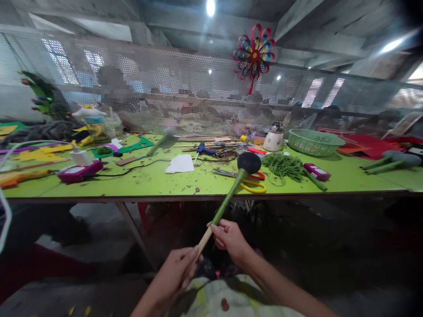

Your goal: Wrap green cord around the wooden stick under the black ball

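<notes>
Two grips: left hand (184,265) clasps bare stick (205,240); right hand (230,241) pinches green wrapping (228,200).
Wrapping: I judge it could unwind if that pinch loosens; end seems hidden.

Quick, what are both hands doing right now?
Left hand: closed, holding the stick by its bare lower part.
Right hand: closed, pinching the same stick near where its green wrapping ends.

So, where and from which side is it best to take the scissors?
Probably take the scissors by the yellow loop from the near right: handles point right, this loop lies nearest the table edge, blades point left. The held green stem overlaps the scissors in view.
</notes>
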The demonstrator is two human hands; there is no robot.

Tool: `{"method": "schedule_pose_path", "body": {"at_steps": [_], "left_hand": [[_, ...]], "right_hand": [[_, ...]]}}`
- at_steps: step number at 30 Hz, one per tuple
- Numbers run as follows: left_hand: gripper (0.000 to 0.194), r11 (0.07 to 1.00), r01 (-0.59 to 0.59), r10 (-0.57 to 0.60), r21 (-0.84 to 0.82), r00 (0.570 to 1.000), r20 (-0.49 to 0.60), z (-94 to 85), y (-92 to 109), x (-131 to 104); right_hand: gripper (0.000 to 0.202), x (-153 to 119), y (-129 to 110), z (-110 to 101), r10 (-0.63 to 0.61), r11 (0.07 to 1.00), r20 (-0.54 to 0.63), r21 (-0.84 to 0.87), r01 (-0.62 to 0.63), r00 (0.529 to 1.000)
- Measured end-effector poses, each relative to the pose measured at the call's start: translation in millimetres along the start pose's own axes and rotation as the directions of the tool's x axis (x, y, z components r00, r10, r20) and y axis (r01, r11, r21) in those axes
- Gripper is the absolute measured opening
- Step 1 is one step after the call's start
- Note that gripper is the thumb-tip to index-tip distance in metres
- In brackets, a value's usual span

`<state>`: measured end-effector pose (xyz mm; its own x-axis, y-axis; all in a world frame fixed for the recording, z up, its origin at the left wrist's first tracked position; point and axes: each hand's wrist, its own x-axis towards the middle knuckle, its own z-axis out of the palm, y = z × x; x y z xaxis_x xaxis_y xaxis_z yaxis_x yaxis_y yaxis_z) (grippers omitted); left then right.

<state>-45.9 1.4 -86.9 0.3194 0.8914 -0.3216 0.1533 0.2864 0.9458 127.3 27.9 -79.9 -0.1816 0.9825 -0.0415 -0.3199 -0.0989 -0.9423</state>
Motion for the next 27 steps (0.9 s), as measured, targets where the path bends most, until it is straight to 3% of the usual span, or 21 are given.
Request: {"method": "schedule_pose_path", "body": {"at_steps": [2,3,6,8,10,12,15,17,19,22,25,27], "left_hand": [[0.048,0.984,0.127,-0.109,-0.127,0.985,0.134,1.4,-0.8,0.9],[0.049,0.979,0.148,-0.126,-0.143,0.981,0.148,2.4,-1.8,2.0],[0.047,1.0,0.016,-0.015,0.017,0.999,-0.035,3.4,-4.8,6.3],[0.041,0.968,-0.129,0.174,0.217,0.963,-0.204,1.8,-5.4,7.7],[0.035,0.923,-0.206,0.299,0.326,0.917,-0.264,-0.8,-4.5,6.9],[0.036,0.949,-0.176,0.238,0.26,0.944,-0.229,-2.6,-2.9,4.9],[0.042,0.999,0.016,-0.018,-0.051,0.999,-0.044,-1.3,-2.6,2.9],[0.042,0.965,0.127,-0.111,-0.229,0.991,0.081,1.9,-4.7,3.7],[0.042,0.945,0.161,-0.129,-0.286,0.983,0.127,5.4,-7.7,5.8],[0.04,0.989,0.024,-0.028,-0.143,0.999,-0.026,8.9,-9.0,8.0],[0.034,0.981,-0.176,0.19,0.087,0.963,-0.192,8.2,-4.6,5.8],[0.035,0.981,-0.163,0.18,0.102,0.964,-0.197,6.1,-0.7,2.7]], "right_hand": [[0.032,-1.4,-0.1,-1.0,0.0,1.0,0.02,0.007,0.0,1.0],[0.032,-1.3,0.4,-1.3,-0.001,1.0,0.022,0.005,0.001,1.0],[0.033,2.4,2.7,-0.9,-0.005,1.0,-0.004,-0.015,0.005,1.0],[0.034,5.4,4.0,0.3,-0.016,0.999,-0.033,-0.028,0.015,0.999],[0.035,6.6,4.2,1.6,-0.026,0.999,-0.05,-0.039,0.024,0.998],[0.035,5.7,3.3,2.5,-0.025,0.999,-0.045,-0.043,0.023,0.999],[0.034,2.6,1.1,2.6,-0.024,0.999,-0.014,-0.025,0.024,1.0],[0.034,1.5,0.2,2.3,-0.022,1.0,-0.005,-0.01,0.022,1.0],[0.034,1.9,-0.1,2.5,-0.022,1.0,-0.01,-0.008,0.022,1.0],[0.035,4.0,-0.3,4.3,-0.023,1.0,-0.025,-0.019,0.023,0.999],[0.035,5.4,-0.5,5.9,-0.027,0.999,-0.039,-0.023,0.026,0.999],[0.034,5.2,0.1,5.2,-0.032,0.999,-0.023,-0.028,0.032,0.999]]}}
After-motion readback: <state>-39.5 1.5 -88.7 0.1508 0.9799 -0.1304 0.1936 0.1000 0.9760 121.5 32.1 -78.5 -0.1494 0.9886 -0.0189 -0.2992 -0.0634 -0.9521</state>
